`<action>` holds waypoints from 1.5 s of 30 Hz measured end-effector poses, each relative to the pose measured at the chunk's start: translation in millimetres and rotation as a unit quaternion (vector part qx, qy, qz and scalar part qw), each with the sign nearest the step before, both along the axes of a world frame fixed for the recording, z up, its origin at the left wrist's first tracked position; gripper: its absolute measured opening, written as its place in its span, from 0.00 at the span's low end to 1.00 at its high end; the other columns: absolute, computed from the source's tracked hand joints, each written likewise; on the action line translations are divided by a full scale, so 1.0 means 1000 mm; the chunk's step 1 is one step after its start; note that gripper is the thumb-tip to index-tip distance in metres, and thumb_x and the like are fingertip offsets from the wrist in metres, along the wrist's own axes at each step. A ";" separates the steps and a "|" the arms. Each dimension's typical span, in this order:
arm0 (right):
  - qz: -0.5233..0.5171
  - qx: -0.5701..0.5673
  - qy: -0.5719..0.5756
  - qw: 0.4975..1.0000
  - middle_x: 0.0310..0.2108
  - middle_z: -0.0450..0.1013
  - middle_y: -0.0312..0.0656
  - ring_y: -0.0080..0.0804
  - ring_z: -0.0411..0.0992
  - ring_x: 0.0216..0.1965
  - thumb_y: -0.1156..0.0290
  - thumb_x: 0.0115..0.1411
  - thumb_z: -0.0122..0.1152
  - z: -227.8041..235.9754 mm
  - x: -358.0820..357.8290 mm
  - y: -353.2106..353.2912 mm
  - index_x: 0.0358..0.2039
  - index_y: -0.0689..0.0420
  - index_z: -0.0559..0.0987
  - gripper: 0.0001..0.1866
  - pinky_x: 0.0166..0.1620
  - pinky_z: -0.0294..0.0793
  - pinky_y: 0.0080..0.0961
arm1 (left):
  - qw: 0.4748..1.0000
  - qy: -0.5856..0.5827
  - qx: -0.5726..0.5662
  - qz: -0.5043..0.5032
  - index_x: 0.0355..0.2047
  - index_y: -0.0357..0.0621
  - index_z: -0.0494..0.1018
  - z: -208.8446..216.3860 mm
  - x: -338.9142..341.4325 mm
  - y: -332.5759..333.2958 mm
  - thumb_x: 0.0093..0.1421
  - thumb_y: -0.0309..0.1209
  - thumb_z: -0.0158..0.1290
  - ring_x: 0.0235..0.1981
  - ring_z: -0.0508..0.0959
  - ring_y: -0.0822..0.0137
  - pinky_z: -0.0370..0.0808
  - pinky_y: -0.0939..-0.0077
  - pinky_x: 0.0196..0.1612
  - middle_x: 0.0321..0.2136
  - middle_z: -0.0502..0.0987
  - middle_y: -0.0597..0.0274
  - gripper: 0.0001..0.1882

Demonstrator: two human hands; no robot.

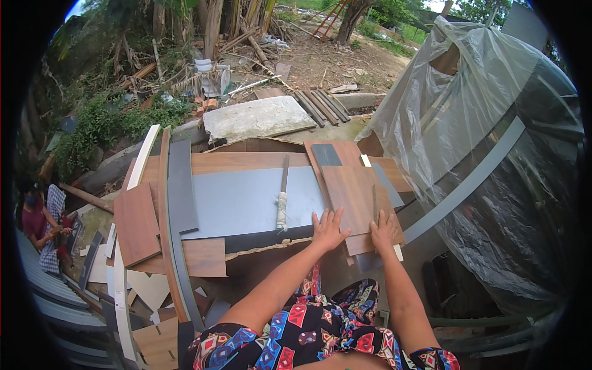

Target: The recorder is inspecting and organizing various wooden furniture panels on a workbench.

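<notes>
A stack of wood-grain boards point(348, 191) lies on the right part of a makeshift worktop in front of me. My left hand point(330, 232) rests at the stack's lower left edge, its fingers spread and the fingertips touching the board. On the right side, my right hand point(383, 234) lies with fingers stretched out on a narrow brown board point(382, 200) on top of the stack. Left of my hands, a stick wrapped in pale cloth point(282, 206) lies on a grey-blue panel point(246, 197).
Long strips and a dark board point(181, 191) lean at the left, beside a reddish-brown board point(137, 223). Clear plastic sheeting point(425, 98) drapes a structure at right, with a long grey strip point(468, 185) before it. A concrete slab point(256, 118) lies beyond. Another person point(38, 225) sits far left.
</notes>
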State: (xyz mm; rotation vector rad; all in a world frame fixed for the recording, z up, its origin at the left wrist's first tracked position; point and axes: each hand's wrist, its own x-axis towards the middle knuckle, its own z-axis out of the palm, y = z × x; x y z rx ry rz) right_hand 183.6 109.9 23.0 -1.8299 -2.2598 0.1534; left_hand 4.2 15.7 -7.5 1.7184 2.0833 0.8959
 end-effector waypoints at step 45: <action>0.131 0.016 0.011 0.991 0.64 0.50 0.54 0.50 0.52 0.63 0.52 0.59 0.48 -0.002 -0.100 0.071 0.62 0.42 0.61 0.30 0.63 0.47 0.48 | 0.999 -0.029 -0.036 -0.028 0.65 0.35 0.34 0.004 -0.001 0.004 0.57 0.53 0.46 0.66 0.47 0.52 0.28 0.42 0.64 0.64 0.48 0.44 0.50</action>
